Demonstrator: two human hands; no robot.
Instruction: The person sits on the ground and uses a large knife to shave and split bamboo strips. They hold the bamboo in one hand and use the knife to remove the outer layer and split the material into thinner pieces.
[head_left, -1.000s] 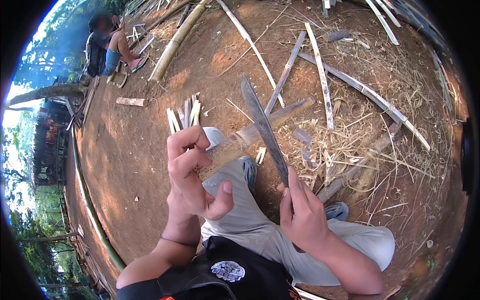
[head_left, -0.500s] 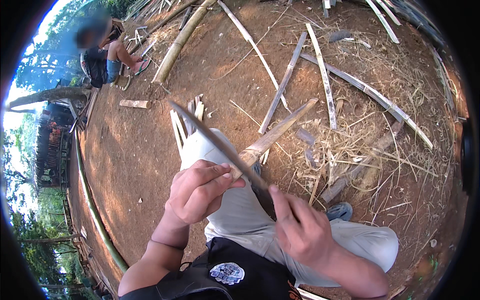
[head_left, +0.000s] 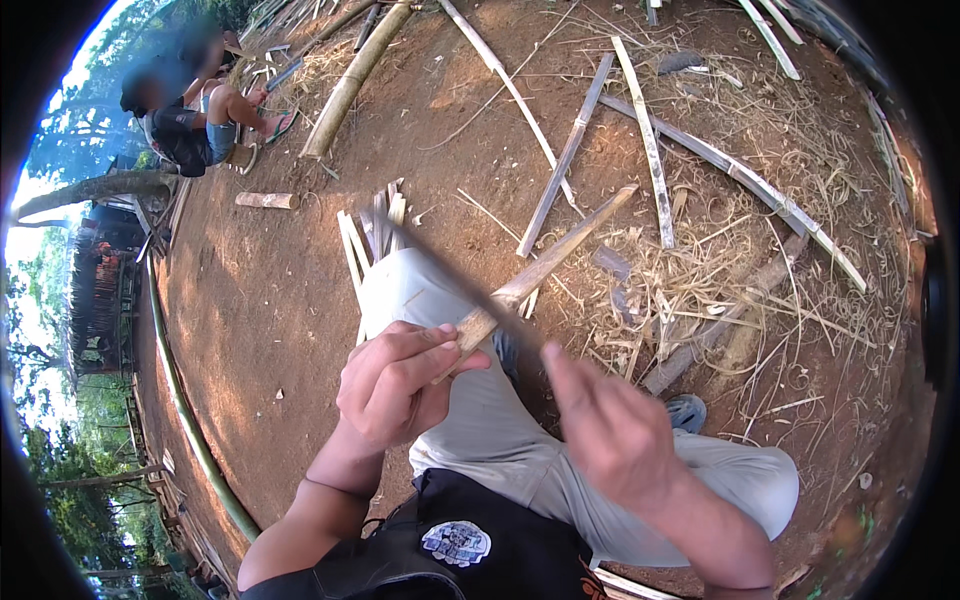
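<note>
My left hand [head_left: 395,385] is closed around the near end of a split bamboo strip [head_left: 575,243], which slants up and away to the right above my knee. In my right hand [head_left: 620,435], blurred by motion, is a long-bladed knife like a machete [head_left: 440,262]. Its dark blade lies across the bamboo just beyond my left fingers, tip toward the upper left. The handle is mostly hidden inside my right fist. Beneath them is my pale trouser leg [head_left: 480,405].
Bamboo shavings [head_left: 700,290] litter the ground at right, among long split strips [head_left: 650,150]. Several cut strips [head_left: 385,225] stand beyond my knee. A bamboo pole [head_left: 355,85] lies farther off, near a short bamboo piece [head_left: 268,200]. People [head_left: 190,130] sit at far left.
The knife has slid a little outward along the bamboo, away from my left fingers. My right hand has shifted slightly right and down. More of the seated people shows at far left.
</note>
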